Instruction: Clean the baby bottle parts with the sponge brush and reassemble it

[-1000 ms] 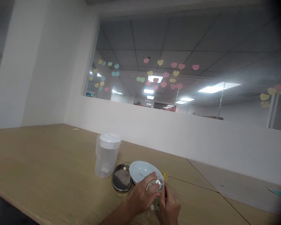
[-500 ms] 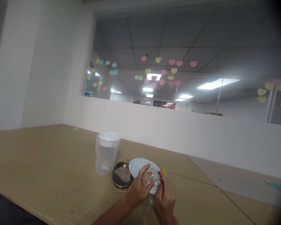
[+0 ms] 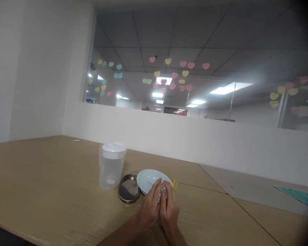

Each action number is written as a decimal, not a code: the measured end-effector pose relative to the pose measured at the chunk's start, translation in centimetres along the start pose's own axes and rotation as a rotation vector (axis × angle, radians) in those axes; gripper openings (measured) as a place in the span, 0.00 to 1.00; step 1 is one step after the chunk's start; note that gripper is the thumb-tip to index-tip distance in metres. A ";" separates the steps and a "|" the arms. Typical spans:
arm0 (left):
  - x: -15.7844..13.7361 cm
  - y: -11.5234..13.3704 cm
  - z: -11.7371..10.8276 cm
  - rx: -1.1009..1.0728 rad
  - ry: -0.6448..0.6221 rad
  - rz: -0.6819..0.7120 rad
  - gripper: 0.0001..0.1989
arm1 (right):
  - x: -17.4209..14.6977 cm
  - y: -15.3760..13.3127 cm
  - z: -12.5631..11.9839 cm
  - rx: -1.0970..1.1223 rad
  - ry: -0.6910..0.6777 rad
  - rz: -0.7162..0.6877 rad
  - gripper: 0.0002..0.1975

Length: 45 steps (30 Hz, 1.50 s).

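- Head view: your left hand and right hand, low and just right of centre in the frame, are cupped together around a clear object, with only its rounded top showing between the fingers.
- How hard you grip is not visible; if the surface is smooth, uneven pressure from the two sides could make it slip out or turn.
- Your fingers hide most of the object, so a poor hold or a crooked part lower down could go unnoticed.
- The pale plate lies right behind your fingertips in the picture; a forward slip could knock its rim, though whether you touch it is hard to judge.
- Just left of the plate sits the round metal dish; a pushed plate could shove it along the desk.
- Left of that stands the lidded pitcher, upright; a wide swing of your left arm could tip it.
- Something yellow peeks out at the plate's right edge, where your right knuckles could catch it.
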State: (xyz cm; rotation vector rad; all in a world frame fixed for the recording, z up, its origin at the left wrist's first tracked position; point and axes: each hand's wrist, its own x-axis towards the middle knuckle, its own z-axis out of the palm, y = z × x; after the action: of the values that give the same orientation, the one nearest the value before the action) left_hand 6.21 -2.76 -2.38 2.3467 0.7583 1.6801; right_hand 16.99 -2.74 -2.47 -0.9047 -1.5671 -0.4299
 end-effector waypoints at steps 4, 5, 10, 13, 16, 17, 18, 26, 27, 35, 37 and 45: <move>-0.1 -0.3 -0.1 0.012 0.006 -0.025 0.20 | 0.0 -0.3 0.1 0.011 0.011 0.026 0.19; -0.1 -0.3 -0.1 0.020 0.008 -0.013 0.20 | 0.0 -0.3 0.0 0.010 0.019 0.025 0.19; -0.1 -0.3 -0.2 0.036 0.017 0.025 0.20 | 0.2 -0.5 -0.1 0.003 0.036 0.027 0.18; -0.1 -0.2 -0.1 0.057 0.029 0.020 0.20 | 0.2 -0.4 -0.1 -0.006 0.039 0.025 0.18; 0.0 -0.2 -0.2 0.085 0.038 0.036 0.20 | 0.2 -0.2 -0.3 -0.022 0.024 0.030 0.19; 0.0 -0.2 -0.2 0.094 0.041 0.045 0.20 | 0.2 -0.2 -0.4 -0.024 0.017 0.034 0.19; 0.1 -0.2 -0.3 0.102 0.041 0.053 0.20 | 0.2 -0.1 -0.5 -0.024 0.011 0.034 0.19; -0.3 -0.8 -0.7 0.161 -0.034 0.108 0.27 | 0.2 0.4 -1.2 0.012 -0.068 0.157 0.24; -0.4 -0.8 -0.7 0.168 -0.037 0.086 0.28 | 0.1 0.4 -1.3 0.024 -0.087 0.163 0.24; 0.0 -0.5 -0.7 0.220 -0.066 -0.073 0.30 | 0.1 0.8 -1.3 0.114 -0.125 0.157 0.24; 0.0 -0.5 -0.7 0.216 -0.058 -0.099 0.29 | 0.1 0.8 -1.3 0.123 -0.121 0.152 0.24; 0.0 -0.4 -0.7 0.199 -0.026 -0.123 0.28 | 0.1 0.7 -1.3 0.138 -0.151 0.191 0.24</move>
State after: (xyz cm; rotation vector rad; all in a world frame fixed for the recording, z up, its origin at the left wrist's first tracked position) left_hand 5.41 -2.49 -2.28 2.3868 1.0879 1.5870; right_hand 18.42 -3.19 -2.22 -0.9864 -1.6084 -0.1181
